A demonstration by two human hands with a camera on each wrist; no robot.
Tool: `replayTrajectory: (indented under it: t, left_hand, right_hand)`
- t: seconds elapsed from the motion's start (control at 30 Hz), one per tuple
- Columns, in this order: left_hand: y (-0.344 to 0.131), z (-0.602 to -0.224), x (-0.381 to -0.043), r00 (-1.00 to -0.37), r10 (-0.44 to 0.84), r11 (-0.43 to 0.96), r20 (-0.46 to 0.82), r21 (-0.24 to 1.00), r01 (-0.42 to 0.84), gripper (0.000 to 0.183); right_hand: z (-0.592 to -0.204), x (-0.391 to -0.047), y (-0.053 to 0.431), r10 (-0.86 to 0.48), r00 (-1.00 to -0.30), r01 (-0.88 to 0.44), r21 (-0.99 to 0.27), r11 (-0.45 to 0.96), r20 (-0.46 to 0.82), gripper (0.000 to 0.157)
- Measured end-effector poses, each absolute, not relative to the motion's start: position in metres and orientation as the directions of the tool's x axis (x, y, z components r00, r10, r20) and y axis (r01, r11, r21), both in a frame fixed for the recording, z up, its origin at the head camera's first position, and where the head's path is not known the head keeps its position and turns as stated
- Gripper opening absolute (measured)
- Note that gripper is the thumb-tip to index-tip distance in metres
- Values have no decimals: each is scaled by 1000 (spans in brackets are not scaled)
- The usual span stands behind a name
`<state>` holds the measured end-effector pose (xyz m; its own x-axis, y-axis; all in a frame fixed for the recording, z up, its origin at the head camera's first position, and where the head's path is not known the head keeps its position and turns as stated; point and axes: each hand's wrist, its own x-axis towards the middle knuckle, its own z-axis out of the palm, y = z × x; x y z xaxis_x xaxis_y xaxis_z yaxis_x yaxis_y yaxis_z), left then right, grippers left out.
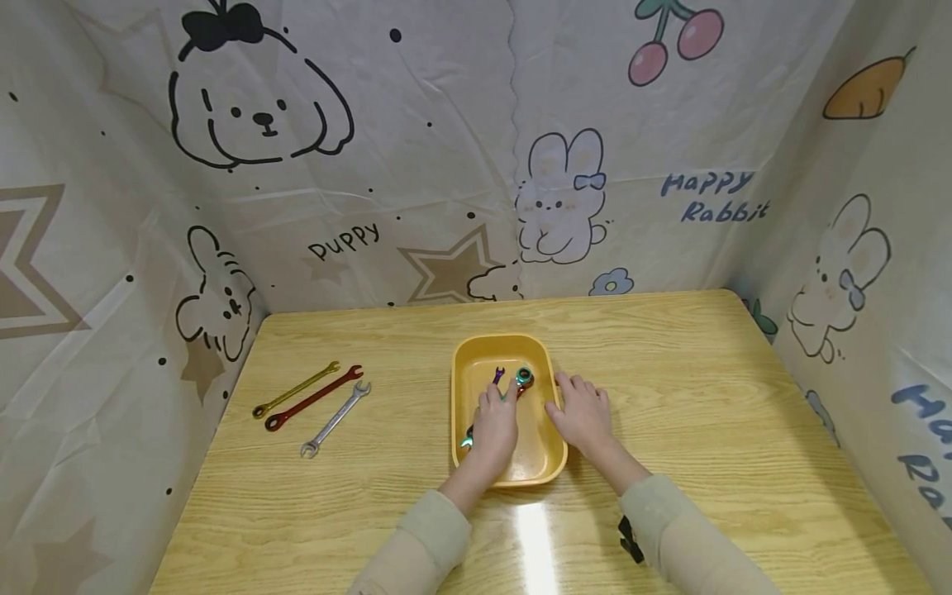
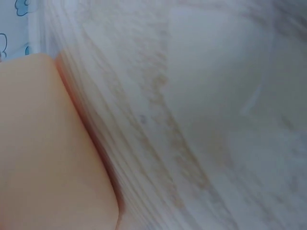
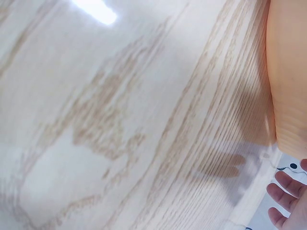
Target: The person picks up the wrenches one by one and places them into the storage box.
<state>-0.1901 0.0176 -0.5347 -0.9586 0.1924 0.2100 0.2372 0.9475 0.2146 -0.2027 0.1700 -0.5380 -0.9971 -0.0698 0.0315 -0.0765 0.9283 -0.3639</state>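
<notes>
My left hand reaches down into a yellow tray, its fingertips among several wrenches. A purple wrench end and a teal ring-headed wrench show beyond the fingers, and a shiny open wrench end shows to their left. The hand covers the middles of these wrenches; I cannot tell whether it grips one. At the tray's right side, my right hand has its thumb at the rim. In the right wrist view its fingers spread loosely beside the tray wall.
On the table's left part lie a gold wrench, a red wrench and a silver wrench, all slanted alike. Patterned cloth walls the table's back and sides. A small black object shows by the right sleeve.
</notes>
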Motion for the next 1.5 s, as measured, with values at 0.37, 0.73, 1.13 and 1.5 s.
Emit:
replayTrajectory:
  t: [0.37, 0.73, 1.13, 1.5]
  left_hand:
    - [19, -545, -192, -953, 247, 945, 177, 176, 277, 42]
    - [22, -547, -194, -954, 289, 939, 80, 169, 299, 48]
    - [22, -550, -191, -942, 329, 919, 59, 210, 334, 52]
    - [23, -551, -191, -931, 359, 923, 69, 125, 365, 46]
  right_hand:
    - [-538, -203, 169, -74, -996, -86, -359, 929, 46, 46]
    - [-536, -203, 169, -73, -997, -79, -359, 930, 31, 48]
    - [-537, -204, 169, -66, -997, -76, -364, 928, 41, 47]
    - [-539, -203, 169, -65, -998, -68, -361, 930, 22, 49]
